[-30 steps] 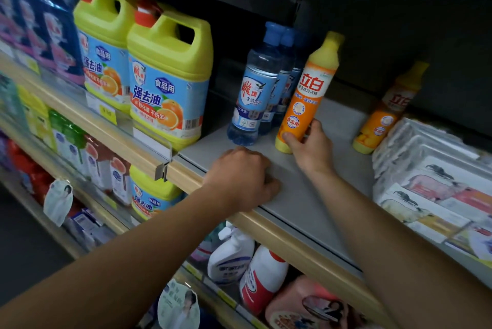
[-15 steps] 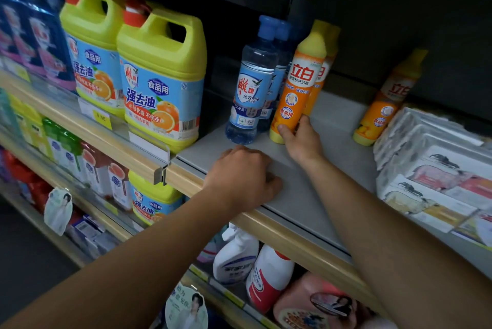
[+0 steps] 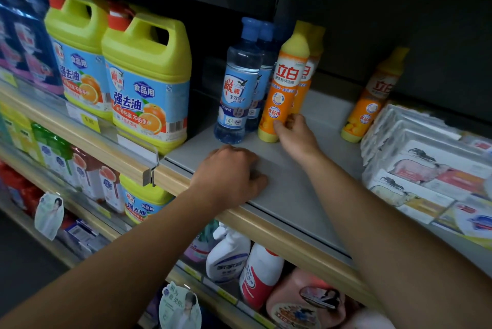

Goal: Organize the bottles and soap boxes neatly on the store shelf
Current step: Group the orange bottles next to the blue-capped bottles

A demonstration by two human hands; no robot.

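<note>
The right hand pinches the base of an orange dish-soap bottle between thumb and fingers; the bottle stands upright on the grey shelf, with a second orange bottle directly behind it. Just to the left of that hand stands a row of clear blue-capped bottles, touching or nearly touching the orange one. The left hand rests on the shelf's front edge with its fingers curled under, holding nothing. Judging by the layout, the task looks partly done: the blue and orange bottles already form tidy front-to-back rows, while a lone orange bottle leans well to the right of the right hand and probably remains to be brought into line. Beyond it, stacked soap boxes sit slightly askew and may need squaring. The clear bottles show a pale liquid nearly to the neck; the orange bottles are opaque, so their fill cannot be told. Large yellow jugs stand to the left of the left hand.
</note>
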